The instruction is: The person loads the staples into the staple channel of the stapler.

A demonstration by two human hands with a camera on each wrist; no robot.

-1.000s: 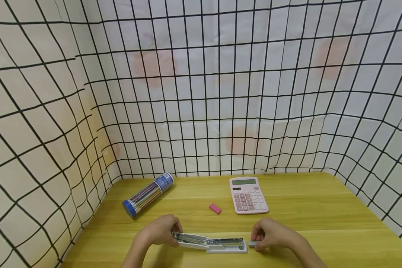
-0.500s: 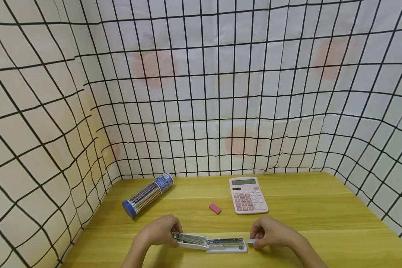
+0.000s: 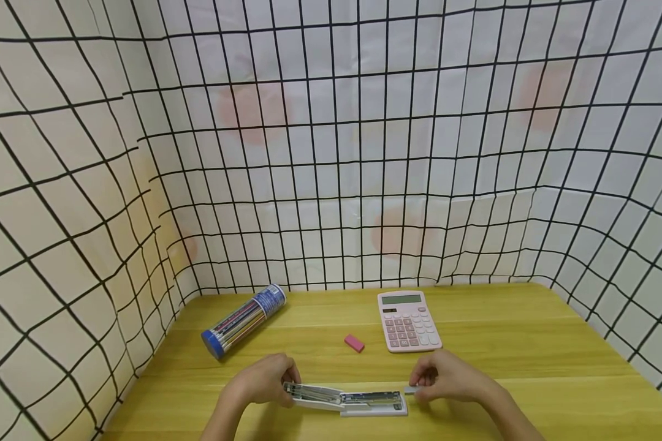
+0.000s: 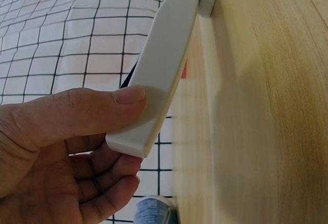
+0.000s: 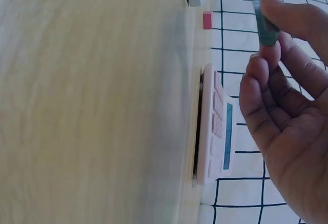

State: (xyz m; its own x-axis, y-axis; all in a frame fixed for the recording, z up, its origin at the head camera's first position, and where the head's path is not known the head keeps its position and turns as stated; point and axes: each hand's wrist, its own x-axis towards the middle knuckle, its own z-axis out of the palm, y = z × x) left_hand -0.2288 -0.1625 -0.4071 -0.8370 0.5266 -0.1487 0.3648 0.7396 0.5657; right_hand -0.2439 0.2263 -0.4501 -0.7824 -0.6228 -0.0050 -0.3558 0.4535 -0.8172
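A white stapler (image 3: 372,411) lies folded open on the table, its base flat and its top arm swung out to the left. My left hand (image 3: 267,380) pinches the end of that raised top arm (image 4: 164,55), thumb on its white outer face in the left wrist view. Just past the base's right end, my right hand (image 3: 447,380) holds a small grey strip of staples (image 3: 410,389) between thumb and fingers. In the right wrist view the staple strip (image 5: 265,24) is raised off the table, apart from the stapler.
A clear tube of pencils (image 3: 243,321) with a blue cap lies at the back left. A pink eraser (image 3: 354,343) sits behind the stapler, and a pink calculator (image 3: 410,323) lies to its right. White cloth with a black grid (image 3: 331,184) surrounds the wooden table (image 3: 502,331).
My right hand has risen slightly and shifted a little left with the staple strip. The left hand and the stapler stay where they were.
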